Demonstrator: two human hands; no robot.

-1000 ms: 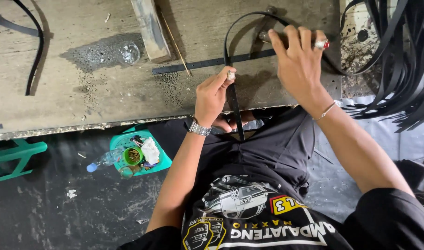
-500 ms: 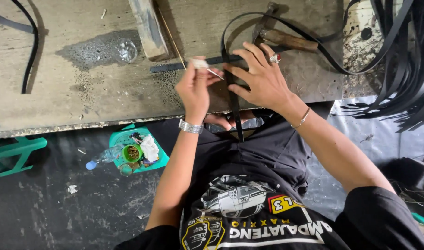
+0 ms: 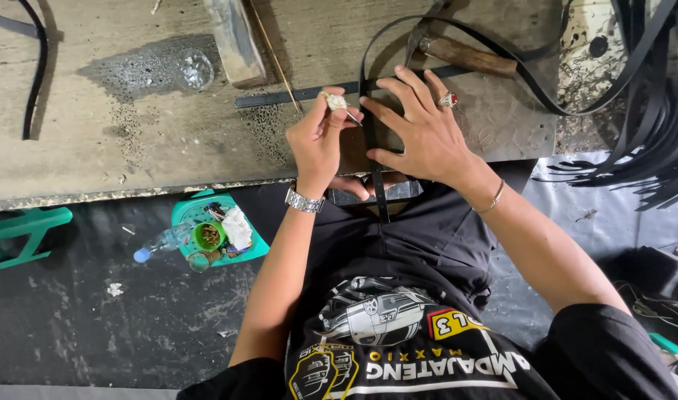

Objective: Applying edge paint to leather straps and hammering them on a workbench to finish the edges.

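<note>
At the counter [image 3: 131, 148], I am watching the right hand [image 3: 428, 133] pressing flat on the black strap [image 3: 373, 159] while the left hand [image 3: 320, 141] is pinching a small blade [image 3: 339, 102] beside it, where a slip could nick fingers.

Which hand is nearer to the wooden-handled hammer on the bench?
Right. The right hand presses the black strap just below the hammer; the left hand, pinching a small tool, sits farther left.

Clutter around the worn grey surface [image 3: 94, 155]
A wooden-handled hammer [image 3: 465, 53] lies at the top; a green plastic stool [image 3: 220, 237] carrying a clear bottle [image 3: 161, 243] stands on the floor.
</note>
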